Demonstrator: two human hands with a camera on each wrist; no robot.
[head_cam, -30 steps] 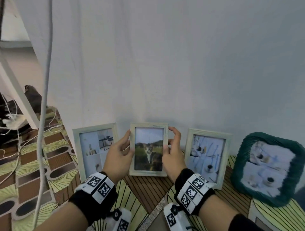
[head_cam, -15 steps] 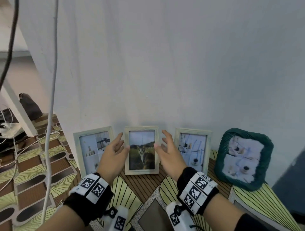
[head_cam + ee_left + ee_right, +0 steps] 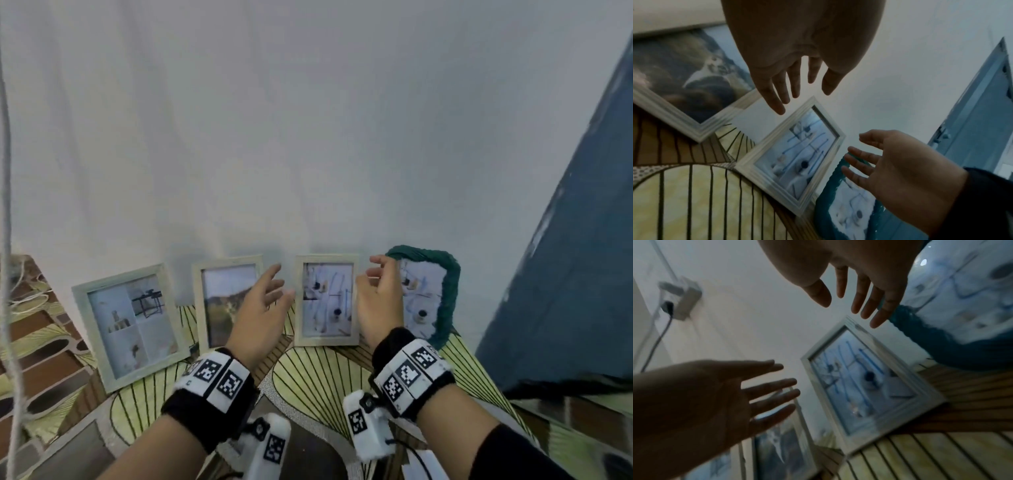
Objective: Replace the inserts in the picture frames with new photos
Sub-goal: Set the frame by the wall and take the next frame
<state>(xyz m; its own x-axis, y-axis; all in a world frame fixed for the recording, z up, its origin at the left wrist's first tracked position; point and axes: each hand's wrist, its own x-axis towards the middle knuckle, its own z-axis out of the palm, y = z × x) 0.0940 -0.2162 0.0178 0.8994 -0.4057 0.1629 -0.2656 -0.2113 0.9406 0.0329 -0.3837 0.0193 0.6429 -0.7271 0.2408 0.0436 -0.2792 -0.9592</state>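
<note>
Four picture frames lean against the white wall on a patterned mat. From the left they are a pale frame [image 3: 130, 325], a pale frame with a cat photo [image 3: 219, 301], a pale frame with a blue-white insert [image 3: 327, 299] and a green woven frame [image 3: 445, 298]. My left hand [image 3: 279, 284] hovers open just left of the blue-white frame [image 3: 795, 159], partly covering the cat photo. My right hand [image 3: 371, 274] hovers open just right of it, fingers loosely bent, over the green frame's left edge. Neither hand touches the frame [image 3: 863, 382] or holds anything.
A blue door [image 3: 565, 240] stands close on the right. A white cable [image 3: 7, 240] hangs at the far left, with more cords [image 3: 24, 298] on the floor there. A wall socket with a plug [image 3: 680, 300] is on the wall. The mat [image 3: 308, 377] spreads below the frames.
Both hands let go of the cat-photo frame, which stays leaning on the wall. They opened and moved right to either side of the blue-white frame. The view swung right.
</note>
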